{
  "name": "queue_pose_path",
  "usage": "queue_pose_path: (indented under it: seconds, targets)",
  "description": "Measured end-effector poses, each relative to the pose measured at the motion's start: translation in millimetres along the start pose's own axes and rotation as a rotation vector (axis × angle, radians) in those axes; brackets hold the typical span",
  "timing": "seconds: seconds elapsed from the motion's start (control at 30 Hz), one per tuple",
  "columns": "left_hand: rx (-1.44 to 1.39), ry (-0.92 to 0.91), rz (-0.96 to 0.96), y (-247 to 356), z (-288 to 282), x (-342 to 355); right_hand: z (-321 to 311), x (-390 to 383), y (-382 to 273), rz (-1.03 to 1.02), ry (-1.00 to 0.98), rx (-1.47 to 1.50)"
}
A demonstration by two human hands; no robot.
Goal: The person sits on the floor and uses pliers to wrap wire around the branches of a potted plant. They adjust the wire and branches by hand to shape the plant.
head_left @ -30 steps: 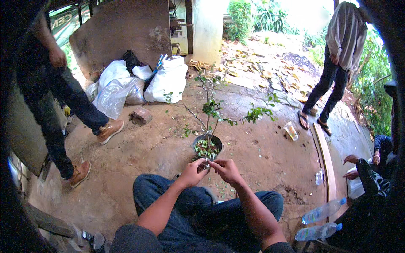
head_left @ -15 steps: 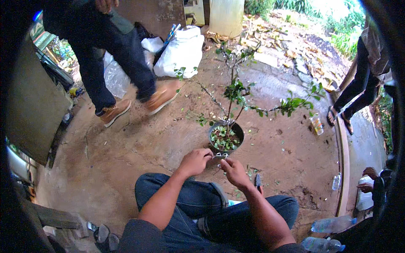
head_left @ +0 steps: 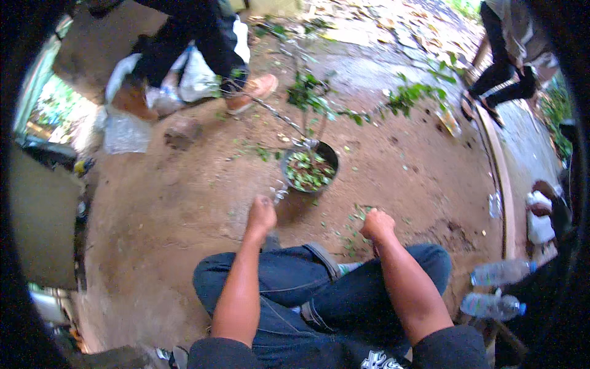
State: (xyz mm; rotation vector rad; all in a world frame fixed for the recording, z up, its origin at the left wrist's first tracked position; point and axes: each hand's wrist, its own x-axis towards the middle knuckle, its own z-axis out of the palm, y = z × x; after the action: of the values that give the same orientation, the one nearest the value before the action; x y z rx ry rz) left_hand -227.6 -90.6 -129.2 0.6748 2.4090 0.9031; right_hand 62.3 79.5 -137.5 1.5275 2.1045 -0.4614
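My left hand (head_left: 263, 213) is closed on a short length of coiled silver wire (head_left: 280, 193), held up just left of the pot. My right hand (head_left: 377, 225) is closed too, over the ground in front of my right knee; whatever it grips, if anything, is hidden under the fingers. Beyond both hands stands a small potted tree (head_left: 307, 92) with several branches wrapped in wire. Its dark round pot (head_left: 335, 165) contains soil strewn with cut green leaves. More leaf clippings (head_left: 356, 216) lie on the ground near my right hand.
One person in tan boots (head_left: 257, 92) stands at the far left beside white sacks (head_left: 200, 77). Another, in sandals (head_left: 468, 106), is at the far right. Plastic bottles (head_left: 501, 272) lie at the lower right, near a wooden edging strip (head_left: 503, 178). A brown board (head_left: 46, 215) stands left.
My hands have moved apart: the left carries the coiled wire away from the pot's front, the right goes outward to where pliers lay. The view has shifted, and the booted person has stepped.
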Motion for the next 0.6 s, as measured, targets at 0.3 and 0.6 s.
queue_pose_path:
  seconds: [0.3,0.6]
  targets:
    - [-0.541,-0.139,-0.147,19.1,38.9,37.5,38.2,17.0,33.2,0.245,-0.185,-0.052]
    - [-0.702,-0.048,-0.249,41.0,62.4,33.0,44.6,17.3,26.8,0.123,-0.122,-0.099]
